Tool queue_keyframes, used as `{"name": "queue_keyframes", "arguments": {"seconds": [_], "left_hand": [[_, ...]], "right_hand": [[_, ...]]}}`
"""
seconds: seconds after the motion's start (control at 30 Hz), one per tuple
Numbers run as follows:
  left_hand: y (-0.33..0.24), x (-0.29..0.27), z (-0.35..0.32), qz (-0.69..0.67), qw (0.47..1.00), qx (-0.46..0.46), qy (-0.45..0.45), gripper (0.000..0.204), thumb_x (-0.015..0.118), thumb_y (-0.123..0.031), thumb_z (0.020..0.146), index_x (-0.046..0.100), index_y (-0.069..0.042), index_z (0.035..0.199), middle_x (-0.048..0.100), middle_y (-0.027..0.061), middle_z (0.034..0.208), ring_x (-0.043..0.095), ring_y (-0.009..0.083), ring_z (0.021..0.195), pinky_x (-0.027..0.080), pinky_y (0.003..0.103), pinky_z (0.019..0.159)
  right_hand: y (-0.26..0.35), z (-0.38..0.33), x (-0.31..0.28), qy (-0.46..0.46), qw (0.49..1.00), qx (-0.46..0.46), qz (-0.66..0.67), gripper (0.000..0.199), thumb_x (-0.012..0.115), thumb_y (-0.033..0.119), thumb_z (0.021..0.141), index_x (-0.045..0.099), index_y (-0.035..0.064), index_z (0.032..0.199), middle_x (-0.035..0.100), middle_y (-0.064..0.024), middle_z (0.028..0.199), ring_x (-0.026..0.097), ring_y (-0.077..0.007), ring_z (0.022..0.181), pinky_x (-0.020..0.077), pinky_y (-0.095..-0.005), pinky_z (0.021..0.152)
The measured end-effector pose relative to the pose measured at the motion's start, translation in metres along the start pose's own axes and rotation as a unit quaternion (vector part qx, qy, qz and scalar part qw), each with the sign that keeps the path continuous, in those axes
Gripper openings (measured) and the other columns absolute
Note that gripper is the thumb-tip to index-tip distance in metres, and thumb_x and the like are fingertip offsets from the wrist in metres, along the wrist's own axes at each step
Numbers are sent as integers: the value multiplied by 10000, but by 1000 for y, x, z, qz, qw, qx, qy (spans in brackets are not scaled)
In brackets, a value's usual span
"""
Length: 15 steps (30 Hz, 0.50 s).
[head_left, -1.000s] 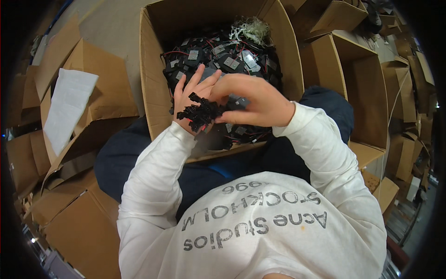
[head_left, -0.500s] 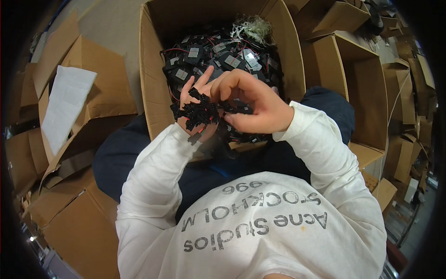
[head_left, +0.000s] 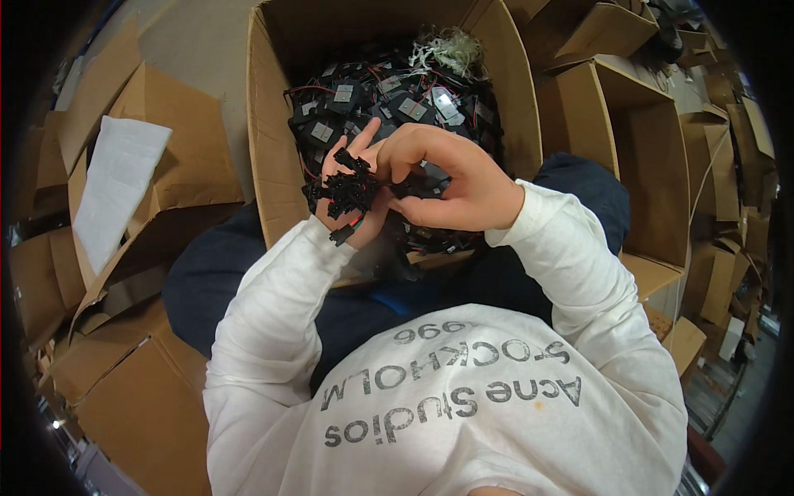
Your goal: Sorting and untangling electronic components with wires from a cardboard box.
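Both hands meet just above the open cardboard box (head_left: 269,149) — the left hand (head_left: 351,194) cupped around a cluster of small black connectors (head_left: 346,192), the right hand (head_left: 451,186) pinching at that cluster with thumb and forefinger — over the box's black wired modules (head_left: 389,99).

White long-sleeved top, grey lettering; dark trousers.

Bundle of small black plastic connectors (head_left: 346,192) w/ thin red & green wires, bunched in a loose clump, resting across left palm, held above the open cardboard box (head_left: 266,165) full of similar black wired parts (head_left: 389,103).
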<state>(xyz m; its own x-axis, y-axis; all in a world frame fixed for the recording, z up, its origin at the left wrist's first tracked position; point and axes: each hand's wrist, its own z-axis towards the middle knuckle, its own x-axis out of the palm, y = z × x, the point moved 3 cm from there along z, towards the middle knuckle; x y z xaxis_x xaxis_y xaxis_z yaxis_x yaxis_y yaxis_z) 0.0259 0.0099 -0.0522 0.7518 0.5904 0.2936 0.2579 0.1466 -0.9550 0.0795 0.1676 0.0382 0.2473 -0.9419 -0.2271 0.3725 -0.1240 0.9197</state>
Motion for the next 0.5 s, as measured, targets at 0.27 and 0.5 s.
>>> {"name": "queue_keyframes", "arguments": {"seconds": [0.27,0.5], "left_hand": [[10,8,-10,245,966,63,-57,478,553,-297,901,580,-234,1373,591,-22,1420,293,232,1513,95,467,1212],[8,5,-5,190,981,3,-49,477,608,-251,824,639,-253,1301,595,-28,1410,327,258,1498,138,493,1195]], "right_hand": [[5,-8,15,-40,998,54,20,440,753,28,798,539,33,1182,586,-98,1047,591,-196,928,498,-331,850],[6,-5,13,-1,995,53,-80,419,761,24,788,560,27,1156,599,-81,1001,593,-201,903,493,-323,826]]}}
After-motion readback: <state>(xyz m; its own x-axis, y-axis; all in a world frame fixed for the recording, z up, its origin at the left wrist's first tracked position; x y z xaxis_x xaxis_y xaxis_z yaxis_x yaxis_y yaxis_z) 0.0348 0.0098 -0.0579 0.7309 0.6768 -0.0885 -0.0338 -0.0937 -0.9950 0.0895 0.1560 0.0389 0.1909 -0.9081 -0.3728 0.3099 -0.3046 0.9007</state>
